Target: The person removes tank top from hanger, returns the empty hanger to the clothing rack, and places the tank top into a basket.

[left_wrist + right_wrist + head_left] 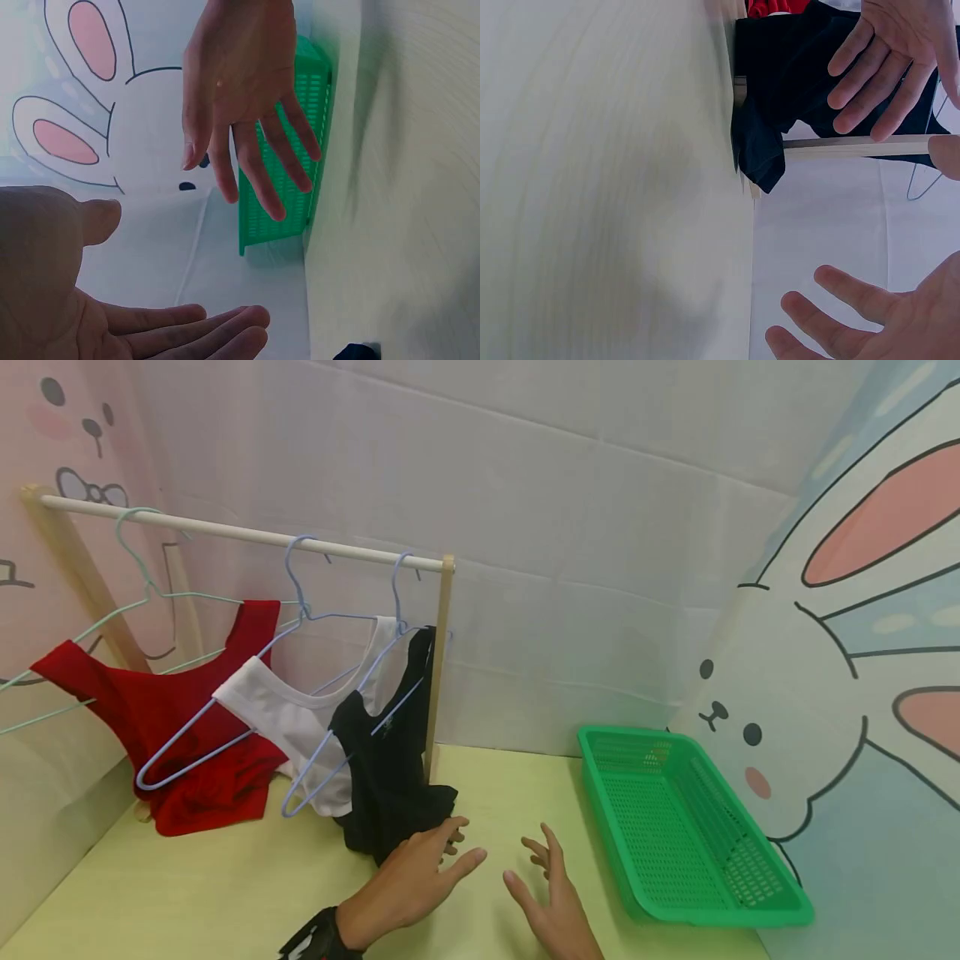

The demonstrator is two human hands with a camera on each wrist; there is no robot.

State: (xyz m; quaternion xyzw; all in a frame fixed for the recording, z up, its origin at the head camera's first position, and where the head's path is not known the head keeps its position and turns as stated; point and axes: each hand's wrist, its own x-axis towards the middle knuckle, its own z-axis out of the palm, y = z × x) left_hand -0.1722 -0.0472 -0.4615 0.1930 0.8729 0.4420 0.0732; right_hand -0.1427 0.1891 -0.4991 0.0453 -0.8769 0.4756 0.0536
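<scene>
My left hand (412,877) hovers over the table in front of the black tank top (397,777), fingers loosely extended and holding nothing. To its right, my right hand (553,902) is also bare, with fingers spread and palm facing the left one. The black top hangs from a blue hanger (396,631) at the rail's right end, its hem reaching the tabletop. Beside it a white tank top (300,710) is on another blue hanger, and a red tank top (202,718) hangs from a mint-green hanger (142,564) at the left.
A wooden garment rack (225,529) stands at the left and back of the pale yellow table (510,777). On the right sits a green plastic basket (633,860) with nothing in it. Curtains with a rabbit print (780,693) enclose the table behind and at the sides.
</scene>
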